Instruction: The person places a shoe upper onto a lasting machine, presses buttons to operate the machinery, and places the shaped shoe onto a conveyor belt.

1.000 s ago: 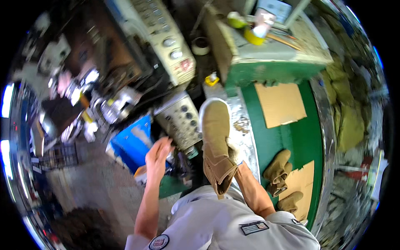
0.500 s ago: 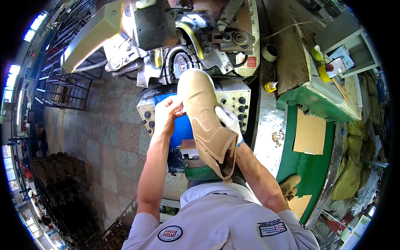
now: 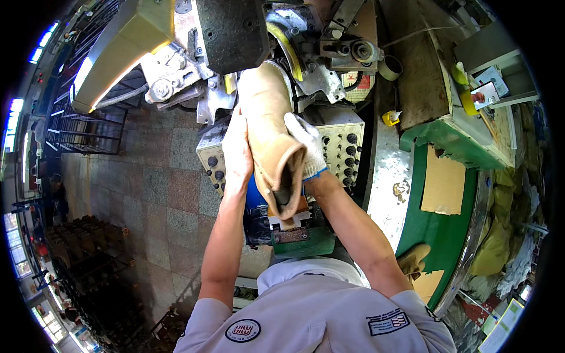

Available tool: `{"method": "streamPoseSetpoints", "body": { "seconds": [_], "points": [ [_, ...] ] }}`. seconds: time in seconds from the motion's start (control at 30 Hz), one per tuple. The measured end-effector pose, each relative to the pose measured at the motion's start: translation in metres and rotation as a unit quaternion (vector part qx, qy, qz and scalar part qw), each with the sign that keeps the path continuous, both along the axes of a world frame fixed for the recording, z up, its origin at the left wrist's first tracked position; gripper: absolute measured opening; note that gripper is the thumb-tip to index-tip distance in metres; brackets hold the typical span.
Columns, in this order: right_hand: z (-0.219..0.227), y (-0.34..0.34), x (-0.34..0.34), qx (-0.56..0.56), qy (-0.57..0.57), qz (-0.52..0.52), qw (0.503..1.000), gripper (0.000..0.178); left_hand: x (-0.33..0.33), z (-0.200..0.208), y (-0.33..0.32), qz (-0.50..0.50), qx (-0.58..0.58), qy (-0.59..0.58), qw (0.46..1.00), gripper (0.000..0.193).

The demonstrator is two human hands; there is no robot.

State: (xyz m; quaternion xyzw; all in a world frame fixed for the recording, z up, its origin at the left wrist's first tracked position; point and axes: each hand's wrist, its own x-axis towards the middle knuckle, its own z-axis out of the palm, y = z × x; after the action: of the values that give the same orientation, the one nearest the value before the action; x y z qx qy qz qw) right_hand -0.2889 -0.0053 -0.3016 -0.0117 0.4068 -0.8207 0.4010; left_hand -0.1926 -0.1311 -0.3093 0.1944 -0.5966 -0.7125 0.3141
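Note:
A tan boot upper lies between my two hands, its toe end pushed in under the machine's dark metal block and its open collar toward me. Bare, my left hand presses along its left side with the fingers partly hidden. On the right side my right hand, in a white knitted glove with a blue cuff edge, grips the boot below the ankle. The shoe machine surrounds the toe with metal jaws and a yellow-edged curved band.
Control panels with black knobs flank the boot. To the right is a green-topped bench with cardboard and another tan boot. A yellow container stands beside a tape roll. Dark racks stand at left.
The boot has moved forward, its toe now in among the machine's jaws. My left hand has gone from pinching near the toe to lying along the side; my right hand has shifted forward and left.

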Motion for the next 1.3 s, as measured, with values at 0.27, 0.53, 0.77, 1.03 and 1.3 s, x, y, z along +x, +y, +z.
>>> {"method": "streamPoseSetpoints", "body": {
  "seconds": [0.27, 0.53, 0.77, 1.03, 1.3],
  "points": [
    [-0.007, -0.003, -0.004, 0.079, 0.063, -0.027, 0.995, 0.042, 0.000, -0.021, 0.005, 0.014, 0.001, -0.002, 1.000, 0.056],
    [-0.007, -0.004, -0.001, 0.110, 0.068, -0.049, 0.990, 0.032, 0.026, -0.017, 0.023, -0.050, 0.192, -0.131, 0.971, 0.062],
    [-0.015, -0.005, -0.003, 0.105, 0.064, -0.049, 0.991, 0.038, 0.018, -0.015, 0.043, -0.033, 0.232, -0.064, 0.970, 0.074],
    [-0.031, -0.004, 0.001, 0.166, 0.117, -0.059, 0.977, 0.044, 0.022, -0.040, 0.041, -0.016, 0.164, -0.060, 0.985, 0.075],
    [-0.031, -0.003, 0.007, 0.245, 0.184, -0.059, 0.950, 0.046, 0.021, -0.057, 0.038, 0.002, 0.140, -0.096, 0.986, 0.077]
  ]
}}
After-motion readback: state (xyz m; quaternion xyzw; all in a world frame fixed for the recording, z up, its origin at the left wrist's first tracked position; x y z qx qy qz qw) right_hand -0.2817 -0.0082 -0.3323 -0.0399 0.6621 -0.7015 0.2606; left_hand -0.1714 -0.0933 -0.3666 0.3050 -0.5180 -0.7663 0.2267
